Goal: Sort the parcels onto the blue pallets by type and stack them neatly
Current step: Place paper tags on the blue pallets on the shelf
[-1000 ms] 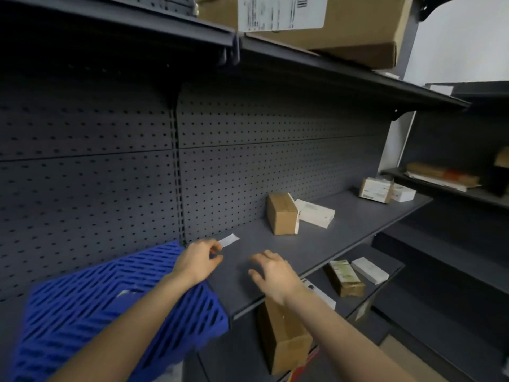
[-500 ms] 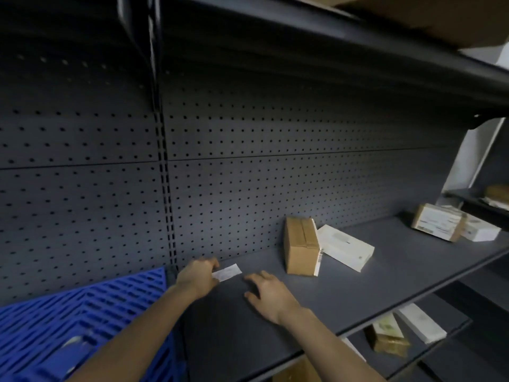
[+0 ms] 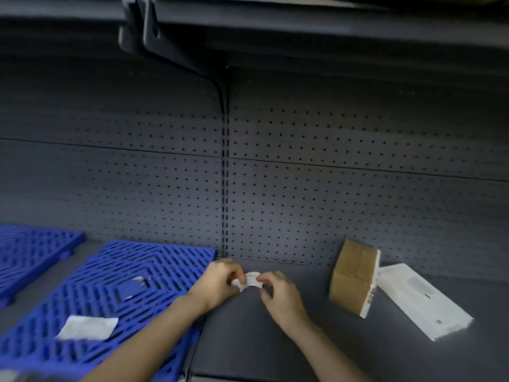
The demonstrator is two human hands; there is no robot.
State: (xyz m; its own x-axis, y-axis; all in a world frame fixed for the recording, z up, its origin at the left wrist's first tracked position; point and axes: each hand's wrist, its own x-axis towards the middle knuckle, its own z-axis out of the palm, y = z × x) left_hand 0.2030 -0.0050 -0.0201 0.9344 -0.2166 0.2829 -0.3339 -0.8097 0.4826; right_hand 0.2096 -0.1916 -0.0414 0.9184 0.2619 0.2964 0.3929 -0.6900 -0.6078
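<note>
1. Dark shelf with pegboard back; frame is motion-blurred.
2. Near blue pallet lies flat on the shelf, left of centre. On it: a white paper slip near the front and a smaller pale scrap mid-pallet, too blurred to read. No parcels on it.
3. Second blue pallet at far left, apart from the first by a gap; the visible part carries nothing.
4. Brown cardboard box stands on the shelf, right of the hands, tilted, barcode label on its right edge.
5. White flat box lies flat just right of the brown one, touching or nearly so.
6. Left hand and right hand meet just right of the near pallet's back corner.
7. Both pinch a small white label between thumb and fingertips, one at each end; fingers curled narrow, label bowed between them.
8. Neither hand touches a parcel or pallet; left forearm passes over the near pallet's right edge.
</note>
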